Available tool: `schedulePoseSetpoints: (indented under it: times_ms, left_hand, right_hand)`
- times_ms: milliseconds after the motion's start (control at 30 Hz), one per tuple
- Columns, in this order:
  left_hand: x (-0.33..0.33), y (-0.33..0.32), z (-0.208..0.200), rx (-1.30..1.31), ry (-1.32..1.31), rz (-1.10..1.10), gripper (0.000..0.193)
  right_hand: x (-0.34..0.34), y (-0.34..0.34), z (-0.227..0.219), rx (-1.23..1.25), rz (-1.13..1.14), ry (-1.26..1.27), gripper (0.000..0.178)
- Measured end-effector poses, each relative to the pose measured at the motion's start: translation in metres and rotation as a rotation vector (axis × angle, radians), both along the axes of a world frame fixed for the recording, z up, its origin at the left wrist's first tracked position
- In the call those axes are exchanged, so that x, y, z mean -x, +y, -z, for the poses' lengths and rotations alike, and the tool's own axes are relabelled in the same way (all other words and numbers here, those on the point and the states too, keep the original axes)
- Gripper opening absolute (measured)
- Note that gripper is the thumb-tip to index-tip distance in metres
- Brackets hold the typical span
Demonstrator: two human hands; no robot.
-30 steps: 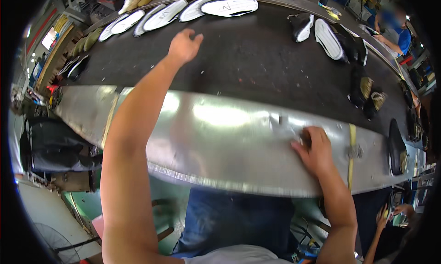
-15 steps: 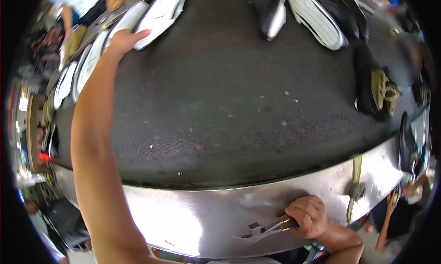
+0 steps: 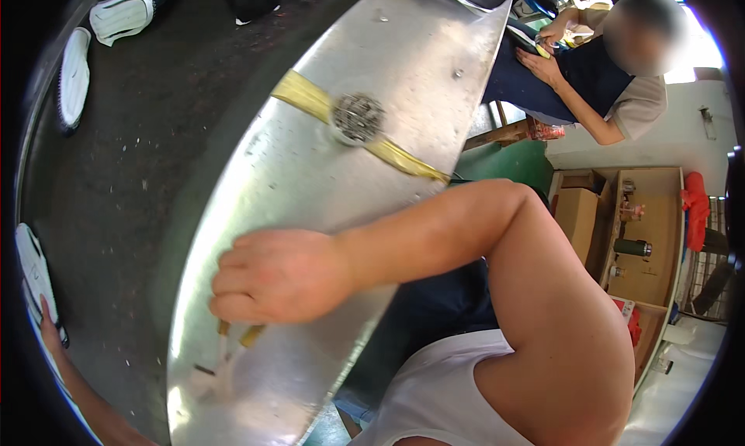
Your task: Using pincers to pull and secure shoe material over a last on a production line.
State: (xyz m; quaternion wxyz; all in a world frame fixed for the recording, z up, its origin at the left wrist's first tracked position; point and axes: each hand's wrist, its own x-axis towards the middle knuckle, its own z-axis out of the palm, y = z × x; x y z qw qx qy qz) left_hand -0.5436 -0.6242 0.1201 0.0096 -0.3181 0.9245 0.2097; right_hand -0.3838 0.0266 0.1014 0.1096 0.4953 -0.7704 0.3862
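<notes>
My right hand is closed round the handles of a pair of lasting pliers. It rests over the shiny metal ledge, and the pliers' jaws are blurred. At the far left rim, my left hand grips a shoe with its white underside showing. The thumb lies against that shoe; the other fingers are mostly hidden. The shoe is on the dark conveyor belt.
More shoes with white undersides and dark shoes stand along the belt. A round dish of small metal pieces sits on the ledge beside yellow tape. A co-worker holds a shoe. Wooden shelving stands to the right.
The view has swung to the right, bringing the ledge, co-worker and shelving into sight. My left hand stays on a shoe, now at the left rim; my right hand still holds the pliers.
</notes>
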Motion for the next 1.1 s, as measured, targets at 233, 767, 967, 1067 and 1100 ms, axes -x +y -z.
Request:
schedulePoseSetpoints:
  times_ms: [233,767,967,1067,1100]
  left_hand:
    - [-0.223,0.133,-0.028,0.001,-0.027,0.072,0.052]
    - [-0.492,0.348,-0.061,0.730,-0.113,0.446,0.079]
    - [-0.349,0.365,-0.074,-0.037,-0.034,0.403,0.090]
    - [-0.328,0.351,-0.057,0.097,-0.014,0.252,0.090]
    - [-0.327,0.358,-0.064,0.054,-0.035,0.224,0.086]
  right_hand:
    - [-0.009,0.014,0.023,-0.006,-0.004,0.009,0.036]
    - [-0.242,0.338,-0.007,-0.201,0.506,-0.704,0.047]
    - [-0.305,0.318,0.045,-0.223,0.420,-0.983,0.045]
    - [-0.337,0.308,0.061,-0.238,0.346,-1.077,0.049]
    - [-0.343,0.306,0.065,-0.255,0.331,-1.082,0.050]
